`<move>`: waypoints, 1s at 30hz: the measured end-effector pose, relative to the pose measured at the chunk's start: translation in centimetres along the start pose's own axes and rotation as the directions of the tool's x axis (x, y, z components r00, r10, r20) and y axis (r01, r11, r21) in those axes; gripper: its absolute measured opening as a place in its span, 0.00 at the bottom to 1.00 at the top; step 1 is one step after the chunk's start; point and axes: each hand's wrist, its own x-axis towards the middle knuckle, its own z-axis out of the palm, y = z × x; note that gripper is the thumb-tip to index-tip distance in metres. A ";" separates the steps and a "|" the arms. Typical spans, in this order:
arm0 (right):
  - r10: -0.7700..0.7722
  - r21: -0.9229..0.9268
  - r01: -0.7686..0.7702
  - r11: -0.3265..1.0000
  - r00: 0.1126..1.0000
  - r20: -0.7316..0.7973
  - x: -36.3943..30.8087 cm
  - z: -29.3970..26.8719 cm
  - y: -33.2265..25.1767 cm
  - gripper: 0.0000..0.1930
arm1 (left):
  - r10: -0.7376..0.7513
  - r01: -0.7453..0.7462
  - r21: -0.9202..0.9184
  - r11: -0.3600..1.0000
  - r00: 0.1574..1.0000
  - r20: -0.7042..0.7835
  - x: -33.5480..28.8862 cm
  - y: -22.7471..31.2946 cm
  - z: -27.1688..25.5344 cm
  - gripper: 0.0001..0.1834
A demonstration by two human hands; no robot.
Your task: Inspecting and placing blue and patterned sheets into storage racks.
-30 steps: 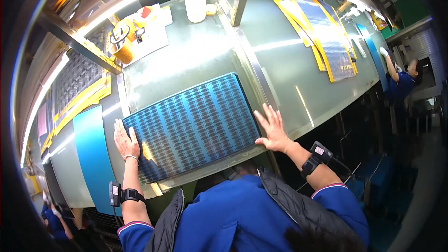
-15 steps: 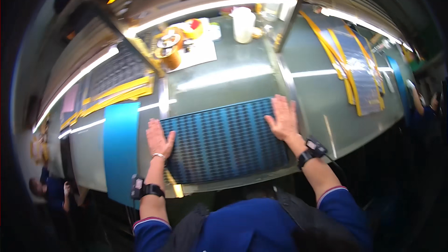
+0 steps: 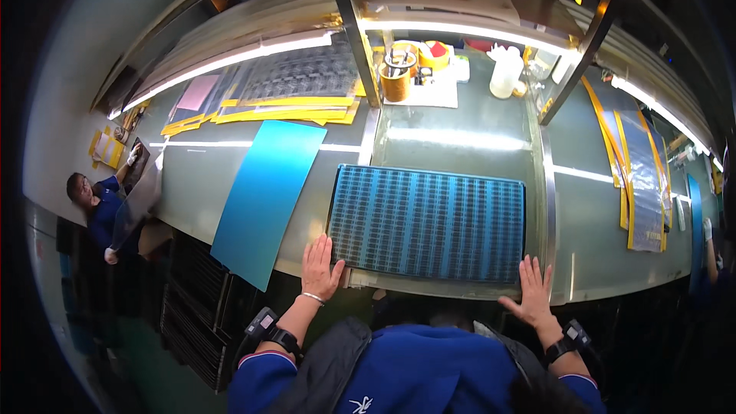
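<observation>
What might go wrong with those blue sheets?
The plain blue sheet sticks out past the front edge of the table, so a bump might knock it off. The patterned panel lies near that edge too, so a careless nudge from the left hand or right hand might tip it over.

The rectangular blue panel (image 3: 428, 224), patterned in dark columns, lies flat ahead of and between left hand (image 3: 320, 270) and right hand (image 3: 532, 295).
</observation>
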 end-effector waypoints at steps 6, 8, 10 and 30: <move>-0.225 -0.001 0.229 0.973 0.954 -0.197 -2.5 3.1 1.9 0.51 | 0.019 -0.020 -0.042 0.999 1.000 -0.022 -0.7 -1.4 -1.2 0.27; -0.130 0.100 0.154 0.983 0.968 -0.215 -0.9 1.5 1.2 0.55 | -0.268 0.248 -0.205 0.947 0.961 -0.074 -0.4 -1.5 0.3 0.26; -0.130 0.075 0.138 0.988 0.986 -0.100 -0.5 1.4 1.5 0.62 | -0.649 0.559 -0.417 0.717 0.754 -0.105 1.6 -1.9 2.5 0.24; -0.375 0.124 0.483 0.867 0.795 -0.476 0.5 1.7 0.7 0.12 | -0.392 0.762 -0.645 0.053 0.610 0.689 2.2 -6.9 -8.4 0.07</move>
